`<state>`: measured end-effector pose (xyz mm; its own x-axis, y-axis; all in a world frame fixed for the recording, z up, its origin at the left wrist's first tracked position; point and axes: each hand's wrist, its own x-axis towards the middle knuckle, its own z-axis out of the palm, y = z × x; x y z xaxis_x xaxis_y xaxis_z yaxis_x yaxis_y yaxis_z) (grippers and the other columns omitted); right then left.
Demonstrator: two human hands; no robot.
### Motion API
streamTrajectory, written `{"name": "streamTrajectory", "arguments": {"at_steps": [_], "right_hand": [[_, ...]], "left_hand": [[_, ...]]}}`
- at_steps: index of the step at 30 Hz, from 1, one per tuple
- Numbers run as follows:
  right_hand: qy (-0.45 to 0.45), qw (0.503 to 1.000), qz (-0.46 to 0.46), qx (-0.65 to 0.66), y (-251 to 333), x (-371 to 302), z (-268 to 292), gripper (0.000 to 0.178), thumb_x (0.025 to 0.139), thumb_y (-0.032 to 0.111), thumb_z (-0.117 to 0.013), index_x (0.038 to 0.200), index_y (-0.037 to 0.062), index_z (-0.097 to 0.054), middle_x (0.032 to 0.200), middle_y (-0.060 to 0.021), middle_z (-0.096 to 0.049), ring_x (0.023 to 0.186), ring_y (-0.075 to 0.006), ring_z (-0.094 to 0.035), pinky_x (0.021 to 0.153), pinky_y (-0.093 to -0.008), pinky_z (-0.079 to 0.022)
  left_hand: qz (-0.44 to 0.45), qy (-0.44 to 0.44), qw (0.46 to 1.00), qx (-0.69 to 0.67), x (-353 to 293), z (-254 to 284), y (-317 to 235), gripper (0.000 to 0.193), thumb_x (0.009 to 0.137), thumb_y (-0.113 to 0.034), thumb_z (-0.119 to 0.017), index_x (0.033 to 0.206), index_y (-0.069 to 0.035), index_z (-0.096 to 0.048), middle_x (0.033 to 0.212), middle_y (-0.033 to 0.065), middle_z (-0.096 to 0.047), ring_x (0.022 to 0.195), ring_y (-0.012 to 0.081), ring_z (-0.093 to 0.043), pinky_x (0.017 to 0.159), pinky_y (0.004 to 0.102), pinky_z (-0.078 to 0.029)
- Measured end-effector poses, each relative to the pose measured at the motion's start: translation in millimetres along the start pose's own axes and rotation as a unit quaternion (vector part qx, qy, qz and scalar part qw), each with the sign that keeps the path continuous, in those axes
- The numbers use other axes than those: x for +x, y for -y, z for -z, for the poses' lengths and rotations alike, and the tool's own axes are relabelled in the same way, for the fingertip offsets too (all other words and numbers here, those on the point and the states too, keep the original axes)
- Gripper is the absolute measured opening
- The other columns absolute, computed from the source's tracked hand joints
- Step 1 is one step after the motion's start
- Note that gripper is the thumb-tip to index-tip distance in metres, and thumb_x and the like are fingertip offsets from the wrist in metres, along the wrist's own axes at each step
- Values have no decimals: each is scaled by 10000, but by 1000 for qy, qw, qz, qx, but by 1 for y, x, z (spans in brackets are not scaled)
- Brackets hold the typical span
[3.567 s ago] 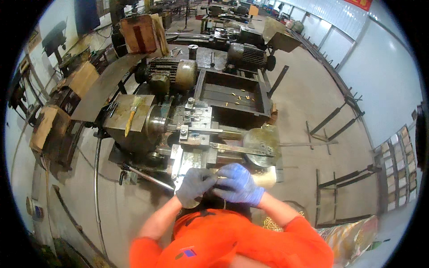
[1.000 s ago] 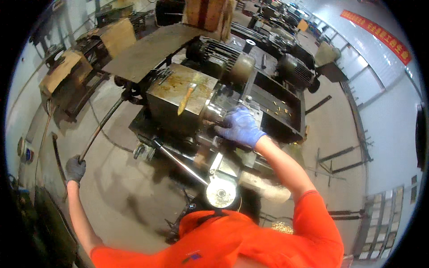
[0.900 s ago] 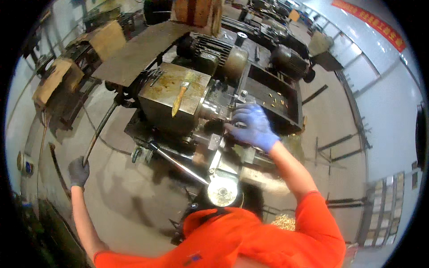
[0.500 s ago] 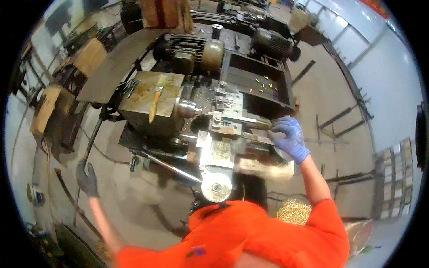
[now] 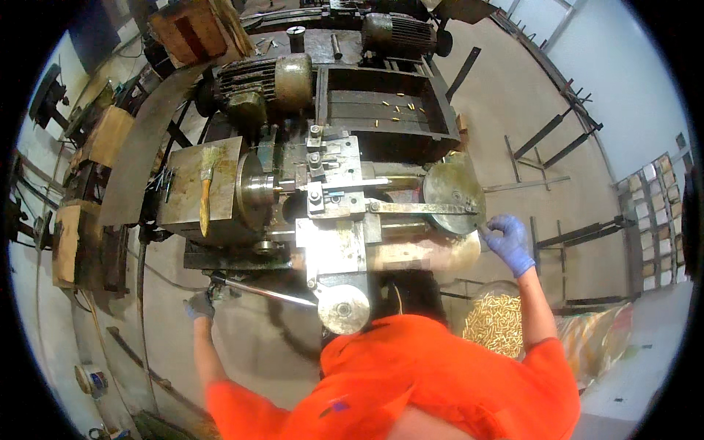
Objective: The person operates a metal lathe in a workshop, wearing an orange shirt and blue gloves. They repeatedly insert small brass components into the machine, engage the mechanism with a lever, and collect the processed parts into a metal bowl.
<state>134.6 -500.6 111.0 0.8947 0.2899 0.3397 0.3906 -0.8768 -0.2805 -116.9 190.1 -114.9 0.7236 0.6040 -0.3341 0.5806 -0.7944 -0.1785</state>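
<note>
My left hand (image 5: 199, 304), in a grey glove, is at the outer end of a long metal lever (image 5: 264, 290) on the front left of a lathe-like machine. Its fingers are mostly hidden, so a grip cannot be made out. At the right, my right hand (image 5: 509, 243) wears a blue glove. Its fingers are curled, thumb and forefinger close together beside the lower right rim of a round metal disc (image 5: 449, 192). What they pinch, if anything, is too small to see. A flat bar (image 5: 418, 209) crosses the disc from the tool block (image 5: 334, 198). Left of it sits the spindle chuck (image 5: 258, 188).
A wooden-handled brush (image 5: 206, 194) lies on the headstock cover. Behind, a dark metal tray (image 5: 352, 110) holds several small brass pieces. A container of brass pieces (image 5: 493, 323) stands low by my right forearm. Motors (image 5: 268, 81) and a round front handwheel (image 5: 343, 308) surround the work area.
My left hand has come inward to the lever's end. My right hand has drawn back from the bar toward the disc's outer rim, uncovering the disc. The view has shifted too.
</note>
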Motion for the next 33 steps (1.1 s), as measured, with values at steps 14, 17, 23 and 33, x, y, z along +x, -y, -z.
{"name": "streamTrajectory", "arguments": {"at_steps": [14, 17, 23, 33], "right_hand": [[120, 967, -63, -216, -153, 65, -23, 548, 698, 374, -668, 1161, 99, -566, 1173, -112, -578, 1125, -269, -513, 948, -377, -396], [205, 930, -115, -281, -183, 85, -39, 581, 688, 394, -658, 1190, 129, -538, 1254, -106, -528, 1214, -255, -434, 998, -409, -337], [176, 915, -227, -283, -231, 55, -25, 452, 690, 389, -615, 1020, 82, -632, 1023, -165, -629, 981, -334, -588, 845, -413, -463], [83, 909, -275, -304, -274, -91, -6, 396, 685, 415, -624, 835, 51, -666, 852, -205, -645, 810, -373, -617, 744, -445, -480]], "left_hand": [[-1, -88, 722, -687, -40, 116, -74, 168, 832, -108, -590, 943, 14, -627, 859, 69, -633, 748, 133, -573, 672, 270, -466], [-69, -166, 744, -644, -21, 119, -77, 238, 819, -185, -611, 1005, -38, -632, 957, 113, -622, 793, 201, -603, 697, 318, -482], [-6, -210, 916, -341, -50, 141, -127, 299, 749, -350, -636, 884, -89, -690, 889, 153, -652, 847, 319, -616, 734, 392, -477], [75, -256, 802, -534, -27, 120, -121, 229, 812, -189, -600, 904, 14, -650, 821, 131, -658, 726, 220, -593, 677, 348, -446]]}}
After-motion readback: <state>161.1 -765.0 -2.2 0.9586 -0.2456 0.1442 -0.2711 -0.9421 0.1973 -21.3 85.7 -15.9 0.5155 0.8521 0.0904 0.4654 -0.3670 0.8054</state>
